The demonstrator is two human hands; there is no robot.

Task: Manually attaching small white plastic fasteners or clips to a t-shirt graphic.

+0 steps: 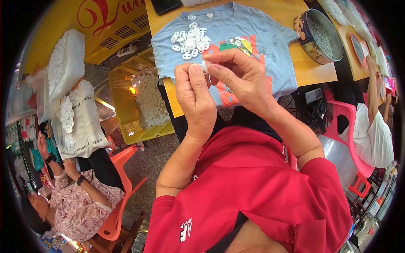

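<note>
Yellow tabletop point(317, 73) bears a tin point(309, 45) of bits point(324, 40), left hand point(195, 92) and right hand point(245, 79) pinching a small white piece point(204, 67).

In my feed, the left hand point(195, 99) and right hand point(248, 82) hold a small white piece point(204, 66) at twelve o'clock, near a white heap point(191, 43) on a blue shirt point(270, 33); I see a tin point(307, 40) at two, a yellow crate point(121, 98) at ten.
</note>
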